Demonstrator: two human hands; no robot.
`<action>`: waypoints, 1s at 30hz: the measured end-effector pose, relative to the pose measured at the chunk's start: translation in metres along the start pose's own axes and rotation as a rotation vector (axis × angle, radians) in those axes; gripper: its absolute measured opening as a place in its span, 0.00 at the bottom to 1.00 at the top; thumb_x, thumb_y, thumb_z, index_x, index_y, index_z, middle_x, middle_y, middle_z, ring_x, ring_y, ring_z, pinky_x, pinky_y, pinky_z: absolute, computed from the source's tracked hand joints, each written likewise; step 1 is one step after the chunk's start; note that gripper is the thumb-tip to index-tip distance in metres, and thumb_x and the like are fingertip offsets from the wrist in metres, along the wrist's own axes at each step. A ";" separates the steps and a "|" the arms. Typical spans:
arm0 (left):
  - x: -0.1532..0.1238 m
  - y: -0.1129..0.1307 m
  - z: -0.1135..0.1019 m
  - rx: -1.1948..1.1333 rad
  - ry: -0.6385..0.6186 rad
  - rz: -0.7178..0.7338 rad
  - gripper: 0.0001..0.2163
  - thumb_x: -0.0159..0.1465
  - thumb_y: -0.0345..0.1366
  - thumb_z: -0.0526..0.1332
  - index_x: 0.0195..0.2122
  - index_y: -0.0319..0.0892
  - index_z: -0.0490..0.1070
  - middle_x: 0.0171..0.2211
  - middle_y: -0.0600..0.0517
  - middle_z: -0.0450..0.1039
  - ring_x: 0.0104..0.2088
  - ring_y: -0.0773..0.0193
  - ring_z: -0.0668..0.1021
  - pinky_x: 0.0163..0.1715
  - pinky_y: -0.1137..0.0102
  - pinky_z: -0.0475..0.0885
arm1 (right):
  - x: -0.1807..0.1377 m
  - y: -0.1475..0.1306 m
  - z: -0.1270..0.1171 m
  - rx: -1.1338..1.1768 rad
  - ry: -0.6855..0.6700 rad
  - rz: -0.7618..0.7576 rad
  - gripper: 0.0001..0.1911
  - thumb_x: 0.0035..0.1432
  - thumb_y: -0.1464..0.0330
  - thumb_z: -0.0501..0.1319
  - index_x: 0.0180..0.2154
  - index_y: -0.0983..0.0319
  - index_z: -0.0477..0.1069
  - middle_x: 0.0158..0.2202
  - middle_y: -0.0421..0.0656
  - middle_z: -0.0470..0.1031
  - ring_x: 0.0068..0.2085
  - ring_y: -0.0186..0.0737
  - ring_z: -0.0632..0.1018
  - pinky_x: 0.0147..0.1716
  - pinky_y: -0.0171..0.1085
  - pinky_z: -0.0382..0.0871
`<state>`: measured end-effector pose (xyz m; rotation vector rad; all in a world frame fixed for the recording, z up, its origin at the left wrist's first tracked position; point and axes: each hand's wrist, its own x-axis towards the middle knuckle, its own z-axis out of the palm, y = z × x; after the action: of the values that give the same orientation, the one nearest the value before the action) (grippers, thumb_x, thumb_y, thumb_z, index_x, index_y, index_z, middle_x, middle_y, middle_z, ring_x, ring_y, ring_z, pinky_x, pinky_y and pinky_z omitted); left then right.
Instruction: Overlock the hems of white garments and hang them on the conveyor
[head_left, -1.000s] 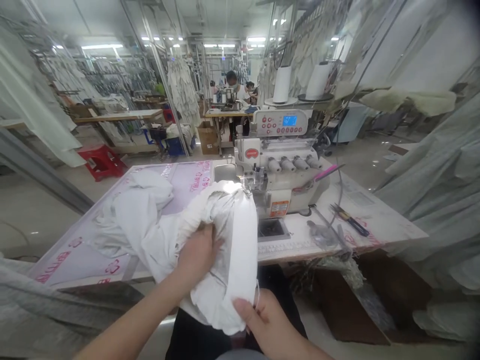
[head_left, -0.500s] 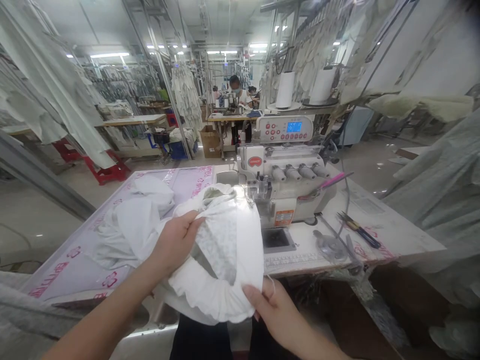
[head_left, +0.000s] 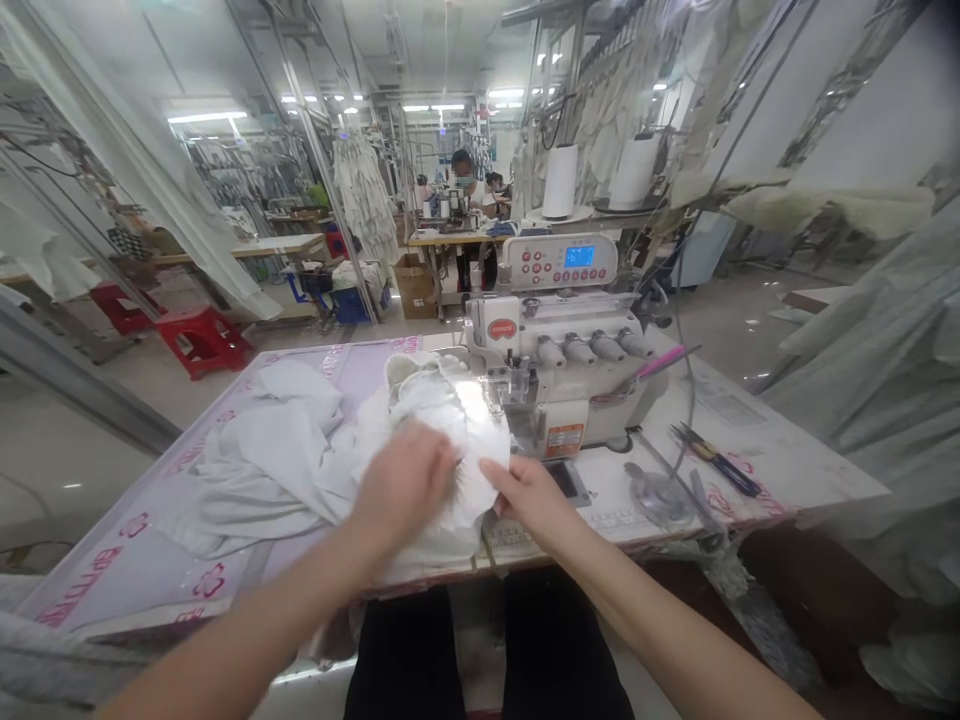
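Observation:
A bunched white garment lies on the sewing table in front of the white overlock machine. My left hand rests on top of the cloth, fingers curled down into it and slightly blurred. My right hand pinches the garment's right edge just in front of the machine's presser foot. The cloth's far end reaches up beside the needle area.
Scissors with blue handles and a clear plastic piece lie right of the machine. Two thread cones stand behind it. Pale garments hang at the right. Red stools stand at the left; other workers sit far back.
The garment has come down from in front of me onto the table. Both hands moved forward and closer together, pressing the cloth toward the machine.

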<state>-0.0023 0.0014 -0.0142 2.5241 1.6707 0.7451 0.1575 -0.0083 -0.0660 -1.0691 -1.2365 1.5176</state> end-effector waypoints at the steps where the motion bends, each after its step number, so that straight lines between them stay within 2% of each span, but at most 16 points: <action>1: -0.011 0.008 0.004 -0.094 -0.101 -0.016 0.12 0.62 0.39 0.45 0.33 0.39 0.64 0.31 0.49 0.64 0.33 0.61 0.67 0.33 0.67 0.61 | 0.002 0.000 0.000 0.003 0.006 0.001 0.23 0.46 0.50 0.57 0.20 0.64 0.60 0.13 0.36 0.59 0.16 0.28 0.60 0.17 0.29 0.51; 3: -0.027 0.016 0.011 -0.322 -0.278 -0.114 0.14 0.62 0.42 0.44 0.33 0.40 0.63 0.31 0.50 0.64 0.33 0.62 0.67 0.33 0.68 0.62 | 0.004 -0.002 0.000 0.014 0.008 0.005 0.23 0.45 0.51 0.57 0.20 0.65 0.60 0.13 0.36 0.59 0.16 0.28 0.60 0.17 0.29 0.51; 6: -0.037 0.016 0.013 -0.601 -0.433 -0.246 0.16 0.62 0.46 0.43 0.29 0.40 0.60 0.26 0.54 0.61 0.27 0.66 0.65 0.27 0.72 0.61 | 0.001 -0.006 -0.001 0.041 0.000 0.015 0.22 0.44 0.51 0.58 0.20 0.64 0.60 0.14 0.35 0.59 0.17 0.28 0.60 0.17 0.29 0.51; 9: -0.044 0.017 0.003 -0.589 -0.543 -0.138 0.16 0.62 0.44 0.43 0.23 0.40 0.55 0.21 0.56 0.55 0.23 0.70 0.60 0.23 0.74 0.56 | -0.015 -0.005 0.003 0.055 -0.034 0.030 0.22 0.44 0.52 0.59 0.20 0.64 0.59 0.15 0.35 0.58 0.17 0.27 0.59 0.17 0.29 0.51; 12: -0.056 0.025 -0.006 -0.462 -0.606 -0.035 0.15 0.63 0.41 0.42 0.23 0.40 0.58 0.21 0.56 0.58 0.23 0.69 0.62 0.25 0.73 0.56 | -0.040 0.003 0.010 -0.004 -0.120 0.022 0.22 0.50 0.53 0.55 0.18 0.64 0.58 0.13 0.35 0.57 0.16 0.27 0.57 0.16 0.29 0.49; 15: -0.066 0.035 -0.007 -0.391 -0.550 -0.016 0.15 0.64 0.39 0.41 0.28 0.41 0.63 0.25 0.53 0.64 0.27 0.66 0.66 0.29 0.71 0.58 | -0.055 0.010 0.016 -0.055 -0.118 -0.005 0.22 0.53 0.54 0.52 0.18 0.64 0.56 0.13 0.34 0.55 0.16 0.27 0.56 0.16 0.30 0.48; 17: -0.067 0.039 -0.005 -0.367 -0.500 -0.014 0.15 0.64 0.38 0.41 0.28 0.41 0.63 0.26 0.52 0.64 0.28 0.65 0.66 0.30 0.70 0.58 | -0.056 0.012 0.015 -0.070 -0.086 -0.009 0.21 0.52 0.54 0.52 0.19 0.64 0.56 0.13 0.34 0.55 0.17 0.27 0.57 0.17 0.30 0.48; 21: -0.059 0.029 0.000 -0.404 -0.491 -0.071 0.16 0.64 0.41 0.41 0.25 0.41 0.61 0.23 0.53 0.62 0.25 0.66 0.66 0.26 0.71 0.60 | -0.048 0.009 0.011 -0.129 -0.089 -0.033 0.23 0.53 0.53 0.51 0.18 0.64 0.57 0.14 0.35 0.56 0.17 0.29 0.58 0.17 0.30 0.50; 22: -0.055 0.022 0.002 -0.419 -0.445 -0.092 0.15 0.63 0.41 0.42 0.27 0.41 0.61 0.24 0.53 0.63 0.26 0.66 0.67 0.27 0.71 0.62 | -0.047 0.009 0.011 -0.129 -0.089 -0.038 0.23 0.53 0.52 0.51 0.18 0.64 0.57 0.14 0.35 0.56 0.17 0.29 0.58 0.17 0.30 0.50; 24: -0.048 0.004 0.008 -0.376 -0.203 -0.146 0.11 0.62 0.42 0.46 0.34 0.41 0.62 0.33 0.51 0.65 0.35 0.64 0.69 0.35 0.69 0.64 | -0.049 0.009 0.012 -0.123 -0.088 -0.041 0.23 0.53 0.51 0.50 0.19 0.63 0.56 0.14 0.35 0.55 0.17 0.28 0.57 0.17 0.30 0.49; 26: -0.041 -0.016 0.016 -0.220 0.016 -0.200 0.13 0.58 0.43 0.52 0.40 0.40 0.60 0.40 0.47 0.64 0.42 0.59 0.67 0.41 0.65 0.62 | -0.053 0.010 0.015 -0.132 -0.097 -0.055 0.23 0.53 0.51 0.49 0.19 0.63 0.54 0.14 0.35 0.54 0.17 0.28 0.56 0.17 0.30 0.48; 27: -0.039 -0.025 0.021 -0.126 0.035 -0.207 0.14 0.57 0.43 0.53 0.39 0.39 0.61 0.39 0.46 0.64 0.42 0.57 0.67 0.40 0.63 0.61 | -0.055 0.012 0.017 -0.140 -0.101 -0.068 0.24 0.54 0.51 0.49 0.19 0.63 0.54 0.14 0.35 0.53 0.17 0.28 0.55 0.17 0.31 0.47; 30: -0.037 -0.042 0.026 0.060 -0.133 -0.121 0.11 0.60 0.39 0.48 0.26 0.39 0.62 0.27 0.49 0.65 0.33 0.59 0.68 0.34 0.64 0.61 | -0.061 0.016 0.021 -0.136 -0.104 -0.097 0.23 0.56 0.53 0.49 0.19 0.63 0.53 0.14 0.35 0.53 0.18 0.29 0.55 0.17 0.31 0.47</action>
<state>-0.0400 -0.0072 -0.0631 2.4228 1.8066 0.5139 0.1506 -0.0735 -0.0736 -1.0122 -1.4602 1.4472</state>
